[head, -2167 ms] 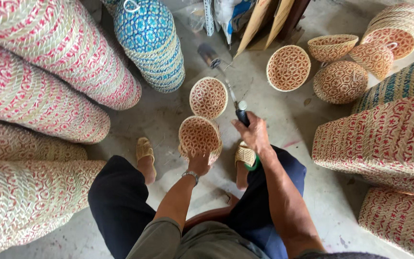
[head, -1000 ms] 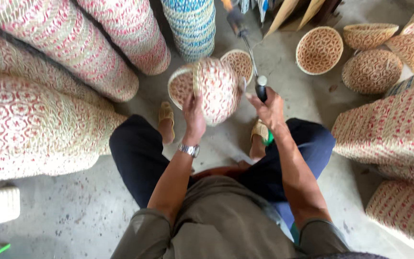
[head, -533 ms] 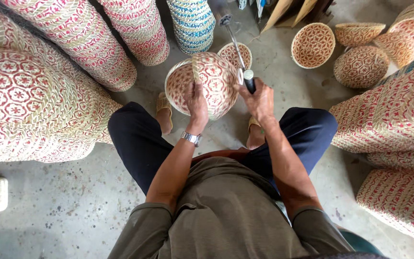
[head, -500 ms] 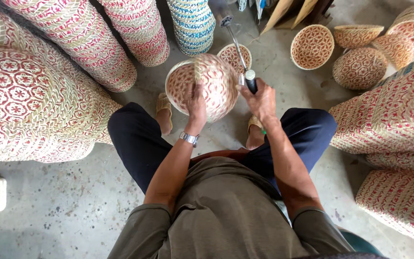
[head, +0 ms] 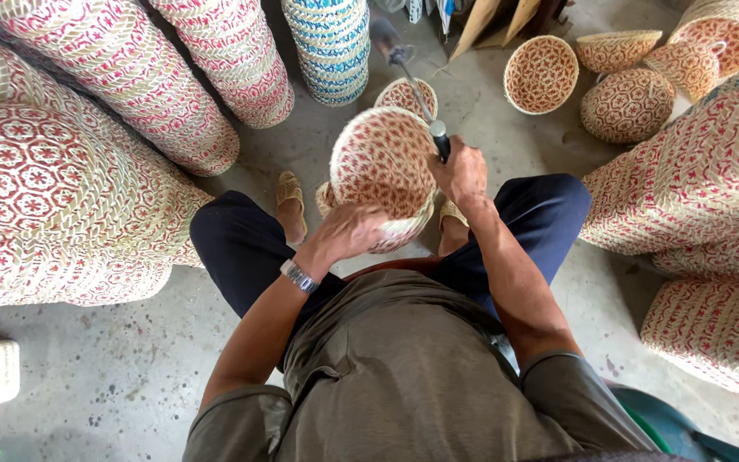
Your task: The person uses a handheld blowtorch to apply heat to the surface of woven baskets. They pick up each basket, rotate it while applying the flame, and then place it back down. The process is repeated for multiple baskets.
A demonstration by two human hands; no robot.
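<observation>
Woven basket point(head: 384, 167) in L hand point(head: 351, 231) (tilted)

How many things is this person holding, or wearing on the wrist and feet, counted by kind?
Basket in the left hand: 1
Tool in the right hand: 1
Wristwatch: 1
Sandals: 2
Total: 5

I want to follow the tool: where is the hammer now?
In the head view, the hammer is up centre, gripped in the right hand, its head above the woven basket held by the left hand.
</observation>
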